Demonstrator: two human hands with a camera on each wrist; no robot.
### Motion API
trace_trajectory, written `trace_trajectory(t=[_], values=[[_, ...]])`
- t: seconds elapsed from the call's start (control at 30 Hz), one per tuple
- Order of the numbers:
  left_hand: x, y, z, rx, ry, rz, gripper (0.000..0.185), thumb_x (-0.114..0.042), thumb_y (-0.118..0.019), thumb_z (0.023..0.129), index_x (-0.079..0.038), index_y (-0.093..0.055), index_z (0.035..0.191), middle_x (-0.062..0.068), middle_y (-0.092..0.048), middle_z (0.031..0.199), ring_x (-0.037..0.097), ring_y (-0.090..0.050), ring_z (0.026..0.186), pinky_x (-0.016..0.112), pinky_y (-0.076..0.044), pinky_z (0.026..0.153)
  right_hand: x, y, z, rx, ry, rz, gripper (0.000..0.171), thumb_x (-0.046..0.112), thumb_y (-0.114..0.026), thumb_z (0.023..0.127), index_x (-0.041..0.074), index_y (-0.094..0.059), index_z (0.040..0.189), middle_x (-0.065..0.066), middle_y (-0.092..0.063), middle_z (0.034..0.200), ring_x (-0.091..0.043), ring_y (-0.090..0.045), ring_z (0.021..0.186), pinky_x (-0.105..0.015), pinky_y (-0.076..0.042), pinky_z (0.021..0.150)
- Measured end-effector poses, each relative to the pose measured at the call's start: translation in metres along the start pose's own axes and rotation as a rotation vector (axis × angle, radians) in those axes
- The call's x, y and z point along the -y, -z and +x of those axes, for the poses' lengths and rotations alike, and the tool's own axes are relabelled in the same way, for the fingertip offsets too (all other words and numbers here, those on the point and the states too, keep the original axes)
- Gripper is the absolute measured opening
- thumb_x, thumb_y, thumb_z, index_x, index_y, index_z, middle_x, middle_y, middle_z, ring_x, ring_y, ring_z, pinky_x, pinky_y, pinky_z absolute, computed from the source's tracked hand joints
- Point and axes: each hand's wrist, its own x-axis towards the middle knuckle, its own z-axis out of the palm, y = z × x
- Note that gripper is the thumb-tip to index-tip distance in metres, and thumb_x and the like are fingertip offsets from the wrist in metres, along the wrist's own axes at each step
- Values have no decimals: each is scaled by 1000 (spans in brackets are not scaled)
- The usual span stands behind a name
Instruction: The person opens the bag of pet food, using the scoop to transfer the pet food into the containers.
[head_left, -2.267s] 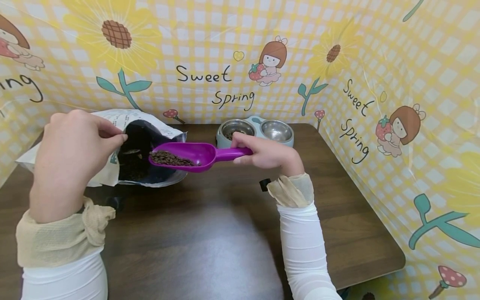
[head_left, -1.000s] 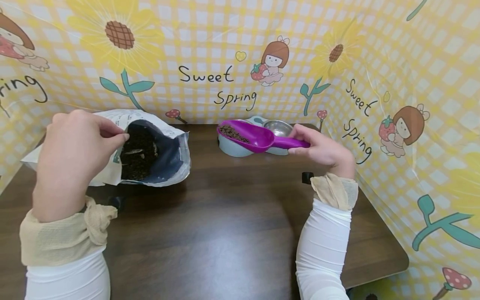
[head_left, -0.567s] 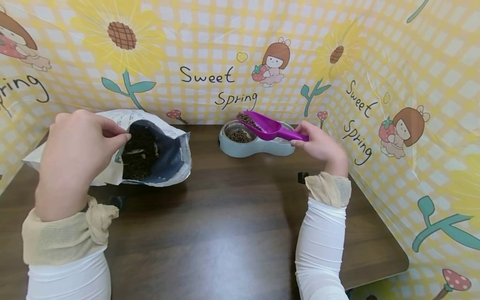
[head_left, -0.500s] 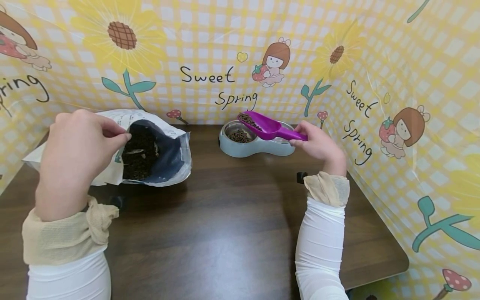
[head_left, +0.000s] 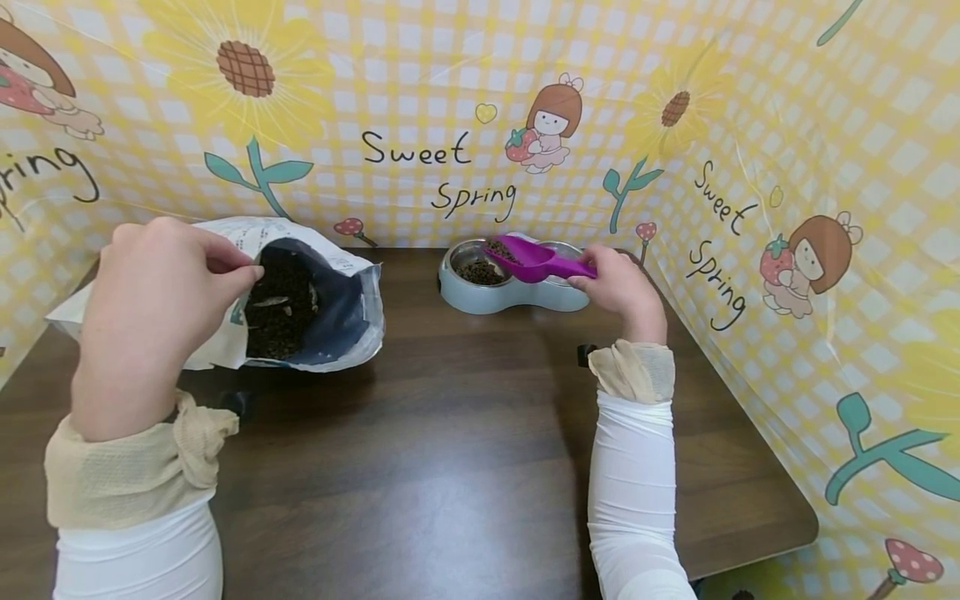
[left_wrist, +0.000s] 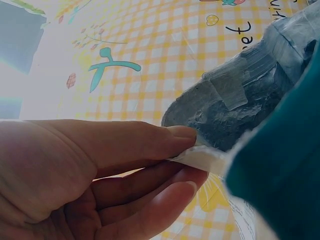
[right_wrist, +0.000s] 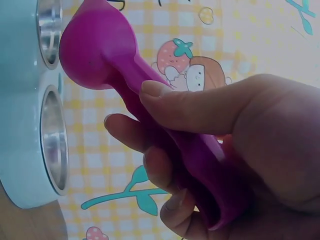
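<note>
My left hand (head_left: 146, 321) pinches the rim of an open white bag (head_left: 348, 321) between thumb and fingers; dark brown kibble (head_left: 277, 333) lies inside. Close up in the left wrist view, the bag's edge (left_wrist: 205, 159) sits between the fingertips. My right hand (head_left: 618, 283) grips the handle of a purple scoop (head_left: 534, 260), fingers wrapped round it in the right wrist view. Some kibble (head_left: 501, 247) lies toward the scoop's tip, which is over the left steel bowl of a pale blue double pet bowl (head_left: 487, 300). Kibble (head_left: 478, 272) also lies in that bowl. The scoop partly covers the right bowl.
The brown wooden table (head_left: 420, 433) runs in front of the bag and the pet bowl. A yellow checked cloth (head_left: 405, 75) with printed flowers and figures hangs behind and on the right, close behind the pet bowl.
My right hand has carried the scoop of kibble rightward from the bag's mouth to the pet bowl. Lately the scoop has dropped a little and the hand has shifted left. My left hand stays at the bag.
</note>
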Motion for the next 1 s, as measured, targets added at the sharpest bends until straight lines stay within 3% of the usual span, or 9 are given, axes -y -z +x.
trace_trajectory(t=[0.2, 0.6, 1.0], values=[[0, 0, 0, -2, -3, 0, 19, -17, -76, 95, -1, -85, 100, 22, -83, 92, 62, -65, 96, 66, -49, 77, 9, -6, 4, -35, -45, -67, 31, 30, -69, 107, 5, -70, 125, -15, -72, 101, -29, -62, 86, -42, -51, 74], [0, 0, 1, -13, -20, -2, 17, -16, -76, 94, -2, -86, 97, 22, -82, 90, 63, -64, 94, 66, -48, 76, 22, -15, 6, -80, -68, -145, 27, 30, -70, 106, 8, -72, 120, -13, -71, 95, -31, -62, 82, -44, -49, 69], [0, 0, 0, -1, -9, 0, 18, -17, -76, 95, -2, -85, 100, 22, -82, 92, 62, -65, 96, 67, -48, 78, 27, -19, 9, -141, -66, -174, 25, 31, -74, 104, 11, -77, 118, -14, -75, 99, -36, -67, 89, -52, -56, 76]])
